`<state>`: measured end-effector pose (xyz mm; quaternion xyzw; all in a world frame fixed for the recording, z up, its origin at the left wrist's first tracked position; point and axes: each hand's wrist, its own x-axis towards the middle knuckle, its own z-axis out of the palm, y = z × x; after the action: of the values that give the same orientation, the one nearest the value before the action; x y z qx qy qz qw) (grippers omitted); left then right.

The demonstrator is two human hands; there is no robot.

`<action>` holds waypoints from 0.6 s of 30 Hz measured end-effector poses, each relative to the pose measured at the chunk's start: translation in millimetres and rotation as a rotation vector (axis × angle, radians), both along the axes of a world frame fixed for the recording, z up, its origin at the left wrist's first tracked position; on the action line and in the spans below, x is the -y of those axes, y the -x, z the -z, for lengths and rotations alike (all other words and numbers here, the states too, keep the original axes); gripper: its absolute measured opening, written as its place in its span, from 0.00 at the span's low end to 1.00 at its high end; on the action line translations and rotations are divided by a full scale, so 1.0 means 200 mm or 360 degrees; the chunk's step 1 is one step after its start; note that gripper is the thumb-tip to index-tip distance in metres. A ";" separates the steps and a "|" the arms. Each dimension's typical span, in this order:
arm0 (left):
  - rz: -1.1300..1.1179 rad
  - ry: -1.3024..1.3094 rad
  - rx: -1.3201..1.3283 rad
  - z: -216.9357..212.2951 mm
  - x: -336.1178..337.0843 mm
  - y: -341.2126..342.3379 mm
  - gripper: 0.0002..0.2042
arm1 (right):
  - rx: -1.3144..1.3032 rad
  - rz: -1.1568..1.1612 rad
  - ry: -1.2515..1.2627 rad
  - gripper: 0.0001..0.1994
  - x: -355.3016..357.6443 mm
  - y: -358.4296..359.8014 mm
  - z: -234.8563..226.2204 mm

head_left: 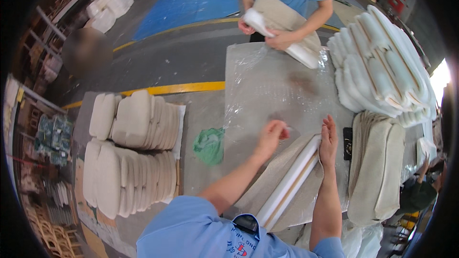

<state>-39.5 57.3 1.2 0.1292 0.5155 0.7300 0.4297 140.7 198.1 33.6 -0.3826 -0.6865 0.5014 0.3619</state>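
Pulling beige cover (287, 167) over a white foam pad (291, 181) on the table (210, 110), just right of the green bag (209, 145). Left hand (271, 134) has fingers curled, pinching the cover edge near the pad's top. Right hand (328, 138) is flat, fingers straight, pressing the pad's right side. Risk: cover may bunch or snag since the pad is only braced, not gripped, and could slide.

You have two hands, your left hand (271, 134) and right hand (328, 139), over one white foam cushion pad (291, 181); one crumpled green plastic bag (209, 145) lies on the worktop (205, 110).
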 end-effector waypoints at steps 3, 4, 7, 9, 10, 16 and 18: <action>-0.0354 0.0391 -0.0304 0.05 0.38 0.30 0.11 | 0.0071 -0.0020 -0.0008 0.27 0.02 0.00 -0.03; -0.0458 0.0584 -0.0469 0.13 0.55 0.44 0.12 | 0.0057 -0.0057 -0.0037 0.28 0.04 0.04 -0.05; -0.0605 0.1303 -0.1097 0.36 0.93 0.75 0.12 | 0.0023 -0.0118 -0.0118 0.29 0.07 0.13 -0.08; -0.0190 0.1542 -0.1230 0.41 0.93 0.79 0.16 | 0.0073 -0.0022 -0.0209 0.30 0.05 0.05 -0.04; 0.0003 0.1619 -0.1527 0.45 0.97 0.83 0.18 | -0.0032 0.0029 -0.0114 0.30 0.05 0.07 -0.03; 0.0690 0.2139 -0.1595 0.41 0.90 0.90 0.19 | -0.0528 0.0126 0.0461 0.31 0.18 0.00 -0.02; 0.0856 0.2332 -0.1571 0.30 0.86 0.92 0.21 | -0.0779 0.0122 0.0643 0.31 0.25 -0.08 -0.04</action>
<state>-223.3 -114.7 -59.4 0.2370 0.9261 -0.0410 0.2907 156.5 147.8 40.9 -0.3402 -0.4506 0.6908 0.4517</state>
